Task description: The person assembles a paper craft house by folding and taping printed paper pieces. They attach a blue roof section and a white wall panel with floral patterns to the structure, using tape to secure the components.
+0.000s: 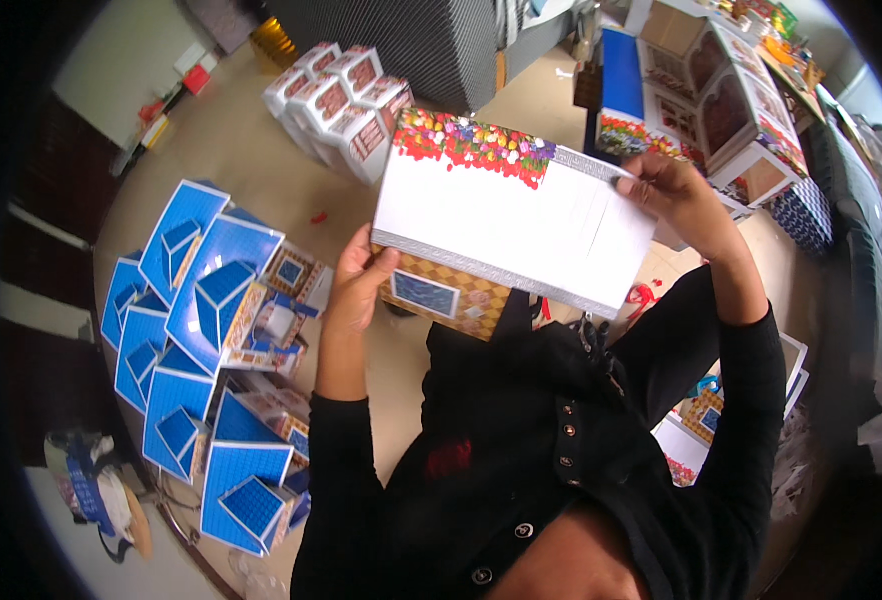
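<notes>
Between both hands is a printed board panel, mostly white, with a flower print along its far edge and grey patterned strips on two sides. My left hand grips its left corner, thumb on top. From the near edge hangs a brown checked section bearing a blue window print. My right hand pinches the far right edge between thumb and fingers. The panel is held tilted above my lap, and the undersides of both hands' grips are hidden.
Several blue-roofed model houses stand on the floor at left. White printed hexagonal boxes are grouped ahead. More printed house pieces are stacked at far right, near a grey sofa. Red ribbon scraps lie by my leg.
</notes>
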Motion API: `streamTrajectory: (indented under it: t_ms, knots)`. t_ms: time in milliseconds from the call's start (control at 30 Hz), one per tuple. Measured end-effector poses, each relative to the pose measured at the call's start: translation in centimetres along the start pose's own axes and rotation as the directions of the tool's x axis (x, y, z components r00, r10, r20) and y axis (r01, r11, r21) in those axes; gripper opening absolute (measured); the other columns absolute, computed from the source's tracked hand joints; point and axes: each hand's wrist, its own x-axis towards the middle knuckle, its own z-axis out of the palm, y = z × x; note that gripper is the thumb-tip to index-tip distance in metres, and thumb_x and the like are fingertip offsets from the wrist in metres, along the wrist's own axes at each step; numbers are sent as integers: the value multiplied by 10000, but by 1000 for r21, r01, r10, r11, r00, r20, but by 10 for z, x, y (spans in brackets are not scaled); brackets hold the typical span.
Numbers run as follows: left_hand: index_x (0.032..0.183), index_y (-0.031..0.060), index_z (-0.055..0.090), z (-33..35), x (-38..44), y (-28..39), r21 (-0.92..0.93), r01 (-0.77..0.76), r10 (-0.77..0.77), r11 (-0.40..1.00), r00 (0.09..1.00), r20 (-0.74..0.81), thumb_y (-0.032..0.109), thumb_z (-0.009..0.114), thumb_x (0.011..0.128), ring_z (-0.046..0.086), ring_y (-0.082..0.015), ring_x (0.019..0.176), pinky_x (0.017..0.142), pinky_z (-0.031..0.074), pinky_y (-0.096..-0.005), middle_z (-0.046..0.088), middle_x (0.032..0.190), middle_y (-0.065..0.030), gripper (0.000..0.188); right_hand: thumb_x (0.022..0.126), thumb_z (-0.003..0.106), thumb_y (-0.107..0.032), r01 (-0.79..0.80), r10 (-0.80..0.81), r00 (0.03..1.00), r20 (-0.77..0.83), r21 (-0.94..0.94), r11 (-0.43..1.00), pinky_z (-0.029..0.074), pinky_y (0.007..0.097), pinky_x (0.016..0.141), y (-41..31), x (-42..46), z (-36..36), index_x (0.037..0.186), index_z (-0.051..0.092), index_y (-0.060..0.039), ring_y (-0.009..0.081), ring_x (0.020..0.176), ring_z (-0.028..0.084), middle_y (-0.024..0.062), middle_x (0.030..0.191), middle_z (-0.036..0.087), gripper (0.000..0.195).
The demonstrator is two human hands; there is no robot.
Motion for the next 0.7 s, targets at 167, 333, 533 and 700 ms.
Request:
streamTrajectory:
  t_ms: [167, 333, 533, 700]
  knots:
    - [1443, -23, 393, 18, 48, 106, 247, -188, 127, 951, 962, 242, 131, 678, 909, 530, -155, 1203, 1042, 386, -294, 571, 1326, -116, 625, 941, 671, -319, 103, -101, 995, 20, -213, 972, 460, 268, 706, -19, -2, -1, 1039, 630, 5, 115, 785, 575, 55, 833, 619, 341]
    - [1494, -20, 324, 74, 98, 210, 422, -398, 70, 815, 790, 609, 267, 735, 865, 467, -210, 1321, 1096, 351, -322, 448, 1472, -165, 804, 863, 751, -382, 169, -165, 953, -254, -2, 986, 498, 347, 954, -24, 14, -5, 1397, 430, -1, 261, 1126, 611, 206, 1205, 621, 731]
    - [1364, 124, 578, 155, 150, 275, 693, -615, -412, 377, 559, 720, 454, 745, 763, 616, -286, 1171, 1148, 315, -453, 644, 1268, -146, 705, 768, 831, -261, 429, -599, 694, -400, -439, 789, 403, 445, 1077, -53, 11, -13, 1508, 289, -137, 311, 1331, 414, 161, 1492, 362, 926]
    - [1218, 129, 641, 229, 159, 289, 641, -708, -553, 296, 421, 719, 343, 746, 760, 585, -255, 1152, 1084, 403, -459, 608, 1199, -87, 517, 811, 783, -281, 498, -633, 734, -248, -437, 749, 457, 419, 1005, -76, 11, -21, 1388, 471, -55, 289, 1233, 507, 161, 1300, 551, 693]
